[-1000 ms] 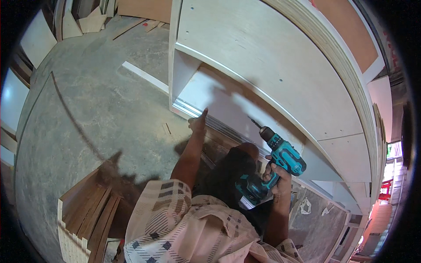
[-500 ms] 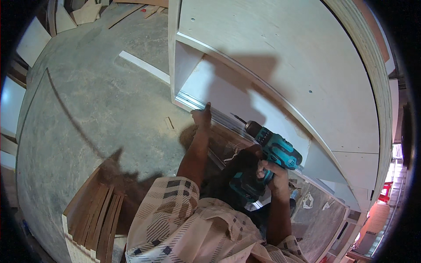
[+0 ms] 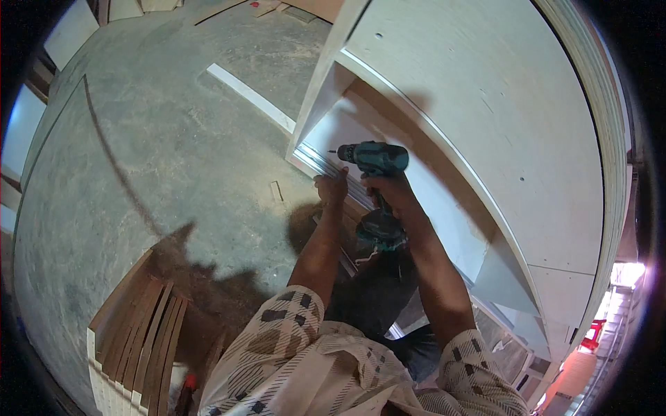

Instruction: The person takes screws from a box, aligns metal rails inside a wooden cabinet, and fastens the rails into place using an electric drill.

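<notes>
My right hand [image 3: 390, 192] is wrapped round the grip of a cordless drill [image 3: 378, 158], dark teal and black with a battery at its base. Its thin bit points left, above a metal drawer slide [image 3: 318, 161] lying along the lower front edge of a pale cabinet opening. My left hand [image 3: 333, 187] pinches that slide at the edge, thumb on the inner side and fingers outside. Whether the bit's tip touches the slide, I cannot tell. The cabinet [image 3: 458, 97] stands to the right, its inside white.
A white strip [image 3: 250, 96] lies on the concrete floor [image 3: 201, 152] beside the cabinet's corner. At lower left stands a box of thin wooden slats [image 3: 149, 340]. Boards [image 3: 69, 35] lean at the far left. A small wood offcut [image 3: 277, 191] lies near my left hand.
My right hand has carried the drill left and forward, from beside the cabinet to over the slide near my left hand. My left hand keeps its hold. The view has shifted slightly.
</notes>
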`<state>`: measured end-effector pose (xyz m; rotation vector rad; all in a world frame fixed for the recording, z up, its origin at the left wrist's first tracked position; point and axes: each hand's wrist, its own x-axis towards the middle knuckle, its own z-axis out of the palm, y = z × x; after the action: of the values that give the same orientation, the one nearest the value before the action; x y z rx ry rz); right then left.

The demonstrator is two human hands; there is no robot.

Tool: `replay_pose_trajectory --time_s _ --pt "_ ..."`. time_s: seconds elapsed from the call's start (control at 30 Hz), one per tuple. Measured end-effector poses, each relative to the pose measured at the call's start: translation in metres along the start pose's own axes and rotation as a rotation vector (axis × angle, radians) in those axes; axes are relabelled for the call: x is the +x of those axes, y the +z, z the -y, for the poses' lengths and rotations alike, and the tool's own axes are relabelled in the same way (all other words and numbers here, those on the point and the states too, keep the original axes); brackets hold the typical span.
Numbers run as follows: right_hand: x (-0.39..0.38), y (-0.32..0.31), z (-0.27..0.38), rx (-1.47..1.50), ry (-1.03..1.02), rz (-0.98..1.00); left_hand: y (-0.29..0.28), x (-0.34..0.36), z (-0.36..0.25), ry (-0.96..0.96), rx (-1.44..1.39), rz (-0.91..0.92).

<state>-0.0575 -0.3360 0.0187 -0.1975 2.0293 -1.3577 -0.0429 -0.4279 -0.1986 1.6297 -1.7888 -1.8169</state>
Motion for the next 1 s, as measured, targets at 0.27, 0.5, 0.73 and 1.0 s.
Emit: replay_pose_trajectory --time_s 0.27,0.5,0.73,1.0 --pt "0.056 0.029 0.009 -0.209 0.013 0.044 0.007 0.007 0.005 0.009 0.066 -0.069" --pt "0.062 0.023 0.007 -0.261 0.039 0.077 0.008 0.004 0.004 0.041 0.165 -0.044" --pt "0.068 0.029 0.007 -0.320 0.074 0.102 0.005 0.005 0.004 0.037 0.090 -0.052" --pt "0.080 0.030 0.010 -0.568 -0.161 0.111 0.006 -0.004 -0.006 0.031 0.062 -0.025"
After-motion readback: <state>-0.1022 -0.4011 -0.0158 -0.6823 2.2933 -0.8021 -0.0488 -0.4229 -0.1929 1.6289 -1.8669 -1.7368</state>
